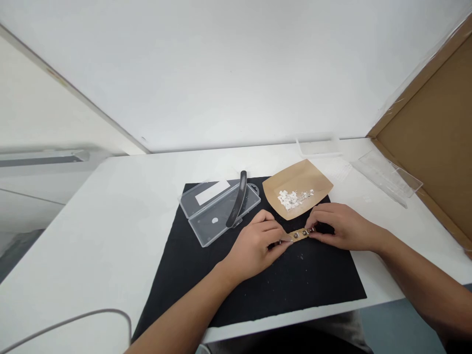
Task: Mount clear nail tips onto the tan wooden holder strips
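Observation:
Between my two hands runs a short tan strip (299,234) with a few small, dark, shiny pieces along it; their kind is too small to make out. My left hand (258,243) pinches the strip's left end between thumb and fingers. At the right end, my right hand (337,227) grips it with thumb and fingertips. The strip is over a black mat (258,290). Just beyond it stands a brown paper tray (313,174) with small white bits (288,199) inside.
Left on the mat, a clear plastic case (210,228) lies open, a curved black bar (238,199) across it and a white label (212,192) on its lid. Clear plastic pieces (387,177) lie at the right, beside a cardboard panel (435,142). A grey cable (92,314) loops at the lower left.

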A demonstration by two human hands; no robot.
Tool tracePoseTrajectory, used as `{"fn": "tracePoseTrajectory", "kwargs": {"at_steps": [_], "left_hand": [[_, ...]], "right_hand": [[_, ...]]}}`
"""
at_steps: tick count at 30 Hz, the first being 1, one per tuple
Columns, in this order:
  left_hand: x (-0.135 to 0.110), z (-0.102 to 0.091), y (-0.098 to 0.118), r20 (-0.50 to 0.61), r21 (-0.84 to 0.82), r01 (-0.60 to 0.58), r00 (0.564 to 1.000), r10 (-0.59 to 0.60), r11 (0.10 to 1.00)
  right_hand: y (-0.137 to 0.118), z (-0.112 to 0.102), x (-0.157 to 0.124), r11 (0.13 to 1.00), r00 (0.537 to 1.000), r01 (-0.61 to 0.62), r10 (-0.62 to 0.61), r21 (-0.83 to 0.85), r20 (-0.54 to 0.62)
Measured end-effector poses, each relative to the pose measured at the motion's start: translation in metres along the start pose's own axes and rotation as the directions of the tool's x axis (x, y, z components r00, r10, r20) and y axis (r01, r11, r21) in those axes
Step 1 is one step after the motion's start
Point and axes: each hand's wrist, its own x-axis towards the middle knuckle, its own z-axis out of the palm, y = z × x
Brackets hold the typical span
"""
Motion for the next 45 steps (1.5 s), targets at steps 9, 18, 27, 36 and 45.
{"fn": "tracePoseTrajectory", "kwargs": {"at_steps": [9,18,27,36,45], "left_hand": [[0.007,-0.004,0.006,-0.082,-0.131,-0.002,0.997,-0.009,0.991],[0.012,-0.004,0.024,-0.256,-0.241,-0.015,0.965,-0.049,0.970],[0.010,-0.001,0.031,-0.182,-0.338,0.013,0.980,-0.079,0.941],[0.010,-0.006,0.029,0.004,-0.502,0.071,0.997,-0.080,0.862],[0.011,-0.010,0.028,0.189,-0.623,0.227,0.972,-0.138,0.748]], "right_hand": [[-0.002,-0.002,0.001,0.997,0.997,0.062,-0.064,-0.034,-0.045],[-0.023,0.023,0.005,0.976,0.932,0.219,-0.204,0.016,-0.300],[-0.033,0.040,0.007,0.960,0.887,0.276,-0.234,0.052,-0.397],[-0.030,0.042,0.003,0.938,0.845,0.345,-0.325,-0.031,-0.425],[-0.030,0.035,-0.002,0.888,0.795,0.425,-0.458,-0.174,-0.397]]}}
